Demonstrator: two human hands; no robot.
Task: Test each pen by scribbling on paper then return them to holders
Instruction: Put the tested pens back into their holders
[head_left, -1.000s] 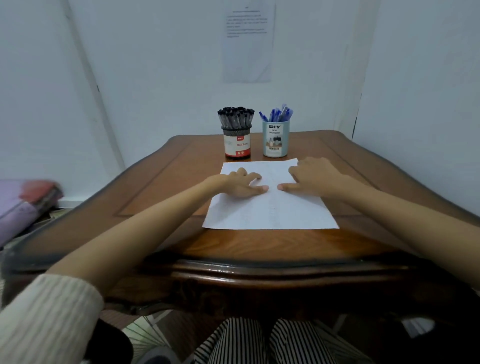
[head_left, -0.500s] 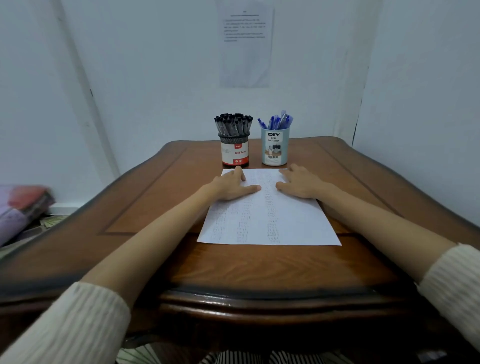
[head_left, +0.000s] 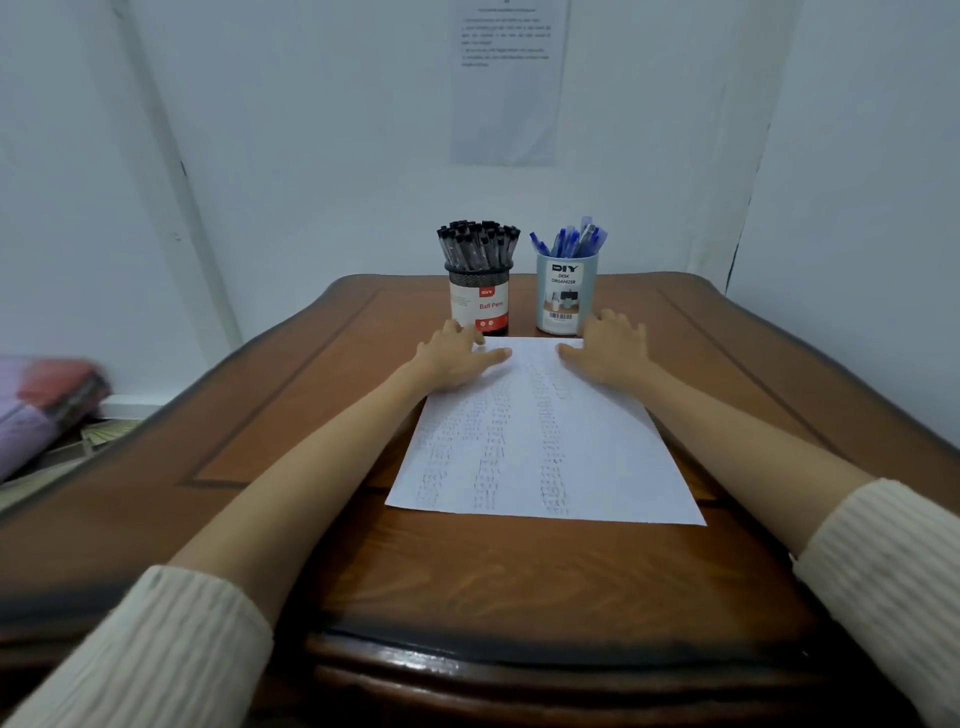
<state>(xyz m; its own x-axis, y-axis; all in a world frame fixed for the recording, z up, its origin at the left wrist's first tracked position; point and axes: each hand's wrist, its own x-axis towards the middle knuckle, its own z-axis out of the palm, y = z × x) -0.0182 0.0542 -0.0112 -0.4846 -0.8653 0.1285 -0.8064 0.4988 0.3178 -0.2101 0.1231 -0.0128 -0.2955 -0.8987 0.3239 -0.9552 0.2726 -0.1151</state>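
At the far left, a stack of folded fabric (head_left: 49, 400) is lying on the floor beside the wooden bench (head_left: 249, 426). A ribbed cream left sleeve (head_left: 156, 649) is crossing the near edge of the bench, and the bare forearm is stretching out to the left hand (head_left: 454, 358), which is resting palm down on the far left corner of the paper (head_left: 540, 447). Its fingers (head_left: 457, 335) are lying released and nearly straight, grasping nothing, with the tips just beside the base of the black holder (head_left: 479, 306) and the thumb pointing right across the sheet. That holder, labelled "Ball Pens", is standing upright just beyond the far edge of the paper and is holding a dense bunch of black-capped pens (head_left: 478, 247). The paper is lying flat in the middle of the bench, showing faint columns of scribble marks. A printed notice (head_left: 509, 88) is hanging on the wall behind. Just to the right of the black holder, the pale blue holder (head_left: 565, 299) is standing upright with blue pens (head_left: 571, 241) leaning in it. The right hand (head_left: 610, 353) is resting palm down on the far right corner of the paper, its fingers (head_left: 608, 322) released and spread, grasping nothing, reaching close to the blue holder's base; whether they are touching it cannot be told. The right sleeve (head_left: 893, 577) is entering at the right edge.
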